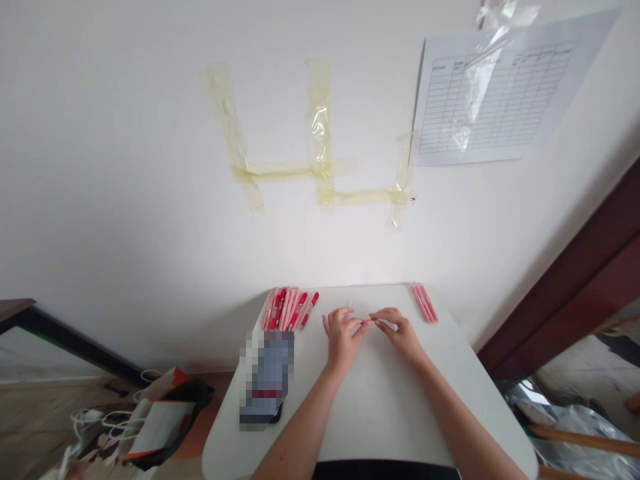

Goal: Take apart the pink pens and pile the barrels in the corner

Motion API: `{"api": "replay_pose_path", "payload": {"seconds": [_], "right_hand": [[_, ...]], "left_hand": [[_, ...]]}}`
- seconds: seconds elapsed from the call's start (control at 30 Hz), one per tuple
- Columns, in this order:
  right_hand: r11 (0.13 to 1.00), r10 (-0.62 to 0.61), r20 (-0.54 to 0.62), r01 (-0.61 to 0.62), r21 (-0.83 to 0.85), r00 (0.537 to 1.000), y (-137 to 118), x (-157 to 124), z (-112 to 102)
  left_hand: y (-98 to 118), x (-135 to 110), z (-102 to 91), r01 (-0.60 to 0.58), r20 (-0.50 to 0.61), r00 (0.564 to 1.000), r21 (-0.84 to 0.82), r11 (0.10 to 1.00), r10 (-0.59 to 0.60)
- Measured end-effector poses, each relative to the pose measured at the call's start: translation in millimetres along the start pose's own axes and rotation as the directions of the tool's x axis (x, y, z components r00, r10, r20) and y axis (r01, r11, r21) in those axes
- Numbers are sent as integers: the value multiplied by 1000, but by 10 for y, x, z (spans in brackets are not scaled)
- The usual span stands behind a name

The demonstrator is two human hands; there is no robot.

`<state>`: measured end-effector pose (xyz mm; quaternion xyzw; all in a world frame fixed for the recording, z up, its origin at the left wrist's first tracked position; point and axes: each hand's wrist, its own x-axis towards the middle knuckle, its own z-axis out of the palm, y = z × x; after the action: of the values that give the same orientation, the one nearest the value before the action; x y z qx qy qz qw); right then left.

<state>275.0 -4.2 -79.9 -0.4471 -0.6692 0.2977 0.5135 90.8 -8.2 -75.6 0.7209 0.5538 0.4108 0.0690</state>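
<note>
My left hand (341,339) and my right hand (401,333) meet fingertip to fingertip above the white table (380,400). Between them is a small pink piece (367,321), pinched by the left thumb and forefinger. The right thumb and forefinger are closed at its other end, and what they grip is mostly hidden. A thin white stick (350,304) shows just behind my left fingers. To the left lies a bunch of pink and red pens (285,308), with one red pen (309,311) slightly apart. Several pink pens (425,304) lie side by side at the far right.
A pixelated phone-like object (270,380) lies along the table's left edge. The white wall (350,253) bears yellowed tape strips (321,127) and a taped printed sheet (495,100). Bags with white cords (165,420) stand on the floor at left; plastic wrapping (585,433) is at right.
</note>
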Motion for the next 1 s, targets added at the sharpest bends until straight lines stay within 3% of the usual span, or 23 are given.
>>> {"api": "replay_pose_path", "payload": {"seconds": [0.43,0.77,1.0], "right_hand": [[998,15,34,-13,-55,999,-42,11,2],[992,123,-106,-120,33,987,45,30,-169],[995,84,-248,-96,-34,965,144,49,-215]], "left_hand": [[48,0,-39,44,59,997,29,999,-45],[-53,12,-73,120,-12,993,140,983,-120],[-66,20,-109,192,-68,981,280,941,-180]]}}
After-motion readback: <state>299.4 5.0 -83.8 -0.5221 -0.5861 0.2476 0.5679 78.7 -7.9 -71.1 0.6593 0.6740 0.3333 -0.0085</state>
